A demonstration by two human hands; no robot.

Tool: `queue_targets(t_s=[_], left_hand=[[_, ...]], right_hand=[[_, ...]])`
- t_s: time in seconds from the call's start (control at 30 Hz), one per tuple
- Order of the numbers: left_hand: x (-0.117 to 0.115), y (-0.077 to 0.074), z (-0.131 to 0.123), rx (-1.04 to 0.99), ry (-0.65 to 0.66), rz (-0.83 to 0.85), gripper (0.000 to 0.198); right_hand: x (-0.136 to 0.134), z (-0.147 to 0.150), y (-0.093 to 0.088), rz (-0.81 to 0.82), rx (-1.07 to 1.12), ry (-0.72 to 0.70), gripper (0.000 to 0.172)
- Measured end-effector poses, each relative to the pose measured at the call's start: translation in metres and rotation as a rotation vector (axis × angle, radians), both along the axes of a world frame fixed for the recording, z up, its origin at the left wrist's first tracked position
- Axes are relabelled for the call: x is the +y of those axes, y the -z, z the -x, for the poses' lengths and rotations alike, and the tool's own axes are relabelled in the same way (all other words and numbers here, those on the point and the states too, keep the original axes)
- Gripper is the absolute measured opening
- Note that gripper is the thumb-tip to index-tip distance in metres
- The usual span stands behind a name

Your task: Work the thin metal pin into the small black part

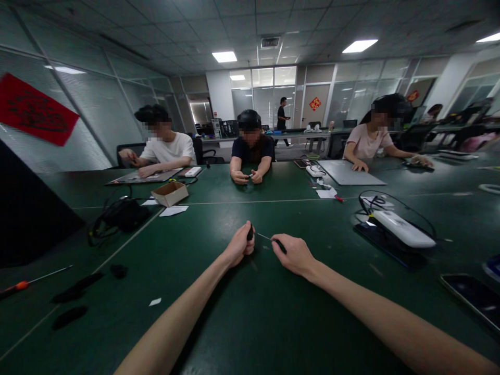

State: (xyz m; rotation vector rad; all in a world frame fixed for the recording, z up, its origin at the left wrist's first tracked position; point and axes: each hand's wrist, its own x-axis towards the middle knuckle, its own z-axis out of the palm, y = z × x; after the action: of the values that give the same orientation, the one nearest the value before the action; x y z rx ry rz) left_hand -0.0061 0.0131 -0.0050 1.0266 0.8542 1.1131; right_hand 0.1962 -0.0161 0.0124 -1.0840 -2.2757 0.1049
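Observation:
Over the green tabletop (219, 323), my left hand (239, 246) is closed around a small black object (250, 232). Most of that object is hidden by the fingers, so its kind cannot be made out. My right hand (295, 253) grips a small screwdriver (279, 245) by its dark handle. Its thin metal shaft points left at the black object. Whether the tip touches the object is too small to tell. Both forearms reach in from the bottom of the view.
At left lie an orange-and-black screwdriver (23, 285), dark scraps (80, 286), a cardboard box (171, 194) and a black headset-like bundle (125, 213). A white power bank (404, 228) with cables and a phone (474, 297) lie right. Three people sit across the table.

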Motion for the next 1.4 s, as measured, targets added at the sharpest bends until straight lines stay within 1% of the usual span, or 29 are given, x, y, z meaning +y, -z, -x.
queue_targets(t_s=[0.2,0.43,0.73,0.83,0.97,1.13,1.4], left_hand=[[-0.001,-0.001,-0.002,0.013,-0.002,0.007,0.043],[-0.004,-0.005,-0.002,0.029,0.008,0.003,0.042],[-0.003,0.000,-0.001,0.040,0.034,-0.019,0.039],[-0.002,0.001,-0.001,0.045,0.022,-0.036,0.038],[-0.001,0.004,-0.002,0.071,-0.018,-0.054,0.038],[0.000,0.005,-0.001,0.093,-0.011,-0.073,0.038],[-0.002,0.004,-0.002,0.094,-0.005,-0.072,0.038]], right_hand=[[0.000,0.000,0.001,-0.032,-0.056,-0.039,0.027],[-0.001,-0.001,0.000,-0.030,-0.042,-0.054,0.029],[-0.002,-0.001,-0.001,-0.049,-0.069,-0.049,0.030],[-0.002,-0.002,0.000,-0.063,-0.074,-0.057,0.031],[0.000,-0.004,0.003,-0.073,-0.074,-0.068,0.031],[0.003,-0.005,0.008,-0.092,-0.044,-0.070,0.031],[0.001,-0.005,0.006,-0.048,-0.034,-0.112,0.034]])
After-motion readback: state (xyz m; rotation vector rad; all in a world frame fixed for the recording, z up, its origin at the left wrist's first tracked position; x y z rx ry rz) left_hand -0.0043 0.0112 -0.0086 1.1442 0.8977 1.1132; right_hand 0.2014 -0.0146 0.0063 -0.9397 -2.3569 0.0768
